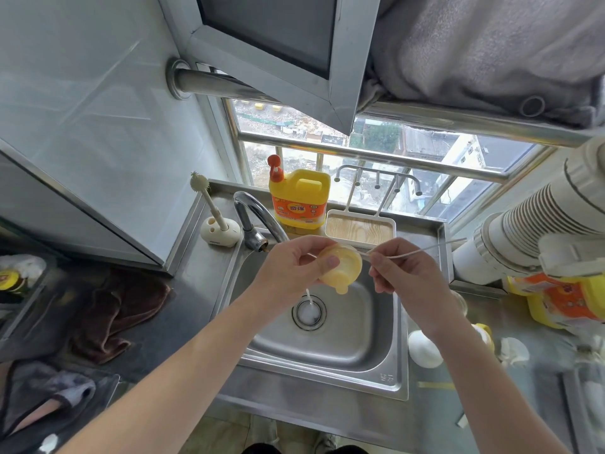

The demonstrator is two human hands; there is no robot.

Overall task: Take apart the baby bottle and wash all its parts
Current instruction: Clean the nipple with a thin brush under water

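Observation:
Over the steel sink [379,352], my left hand [294,263] grips a yellow bottle collar with its nipple [342,268], nipple end pointing down. My right hand [404,273] pinches a thin white straw brush [422,251] whose tip enters the collar from the right. A thin stream of water [308,294] falls from below the collar to the drain [309,312]. A white dome cap [424,348] and another yellow bottle part [484,334] lie on the counter right of the sink, partly hidden by my right forearm.
The tap [253,214] arches over the sink's back left corner. Behind it stand a bottle brush in a holder [217,224], a yellow detergent jug [299,198] and a drying tray [360,227]. A brown cloth [114,312] lies left; stacked paper cups [523,224] sit right.

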